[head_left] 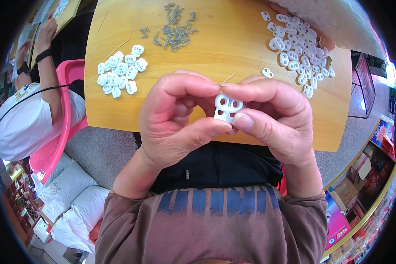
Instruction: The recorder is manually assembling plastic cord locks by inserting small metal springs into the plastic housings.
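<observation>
Left hand [163, 130] and right hand [288, 125] tightly pinch a white holed piece [229, 97] (edges partly hidden).

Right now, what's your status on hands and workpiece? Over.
Left hand and right hand: both pinching white two-hole cord lock. Thin wooden stick just above it. Right thumb partly covering its lower piece.

A pink chair [48, 154] stands near white sacks [89, 204] at left, a cardboard box [346, 191] at right.
</observation>
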Demonstrator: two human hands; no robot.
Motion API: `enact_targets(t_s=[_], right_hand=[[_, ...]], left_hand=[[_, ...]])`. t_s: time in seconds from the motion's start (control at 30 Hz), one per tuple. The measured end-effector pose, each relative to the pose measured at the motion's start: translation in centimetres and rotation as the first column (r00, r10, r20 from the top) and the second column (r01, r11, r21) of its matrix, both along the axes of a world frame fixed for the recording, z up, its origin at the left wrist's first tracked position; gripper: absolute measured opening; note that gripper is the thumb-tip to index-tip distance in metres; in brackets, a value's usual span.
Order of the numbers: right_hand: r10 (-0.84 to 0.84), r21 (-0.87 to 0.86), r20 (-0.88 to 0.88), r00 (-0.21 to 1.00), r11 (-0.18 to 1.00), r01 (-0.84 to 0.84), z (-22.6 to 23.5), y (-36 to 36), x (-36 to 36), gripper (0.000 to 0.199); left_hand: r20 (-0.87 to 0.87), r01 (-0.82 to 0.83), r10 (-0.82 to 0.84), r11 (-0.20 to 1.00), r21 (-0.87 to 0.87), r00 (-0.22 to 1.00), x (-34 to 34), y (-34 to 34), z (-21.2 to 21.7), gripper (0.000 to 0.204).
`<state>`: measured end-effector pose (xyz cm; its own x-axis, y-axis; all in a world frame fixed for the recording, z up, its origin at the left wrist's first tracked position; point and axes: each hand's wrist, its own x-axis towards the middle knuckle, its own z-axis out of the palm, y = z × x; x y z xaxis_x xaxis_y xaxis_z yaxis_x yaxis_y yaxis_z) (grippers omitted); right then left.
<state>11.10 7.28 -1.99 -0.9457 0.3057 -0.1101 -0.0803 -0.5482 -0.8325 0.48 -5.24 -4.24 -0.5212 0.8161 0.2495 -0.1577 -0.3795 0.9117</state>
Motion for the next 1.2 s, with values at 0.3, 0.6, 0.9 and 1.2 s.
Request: enact_targets(t_s=[0.3,0.6,0.9,1.2], right_hand=[[0.048,0.422,-0.135,0.99,0.907,0.013,-1.3,0.8,0.1,0.029],[0.015,0.453,-0.169,0.985,0.889,0.064,-1.6,0.1,0.1,0.029],[-0.035,-0.046,-0.032,0.999,0.998,0.034,-1.2,-0.1,-0.3,0.027],[0.005,0.226,-0.135,0.991,0.974,0.027,-2.3,-0.7,-2.0,0.029]], left_hand=[[-0.121,0.004,0.002,0.999,0.05,0.993,-0.4,-0.1,-0.9,0.036],[-0.077,-0.011,0.019,0.995,0.103,0.997,0.1,0.2,-1.0,0.035],[-0.058,0.035,-0.031,0.997,0.073,0.998,-0.8,0.8,-2.0,0.035],[-0.093,0.019,-0.015,0.999,0.045,0.996,-2.7,-0.3,-2.4,0.033]])
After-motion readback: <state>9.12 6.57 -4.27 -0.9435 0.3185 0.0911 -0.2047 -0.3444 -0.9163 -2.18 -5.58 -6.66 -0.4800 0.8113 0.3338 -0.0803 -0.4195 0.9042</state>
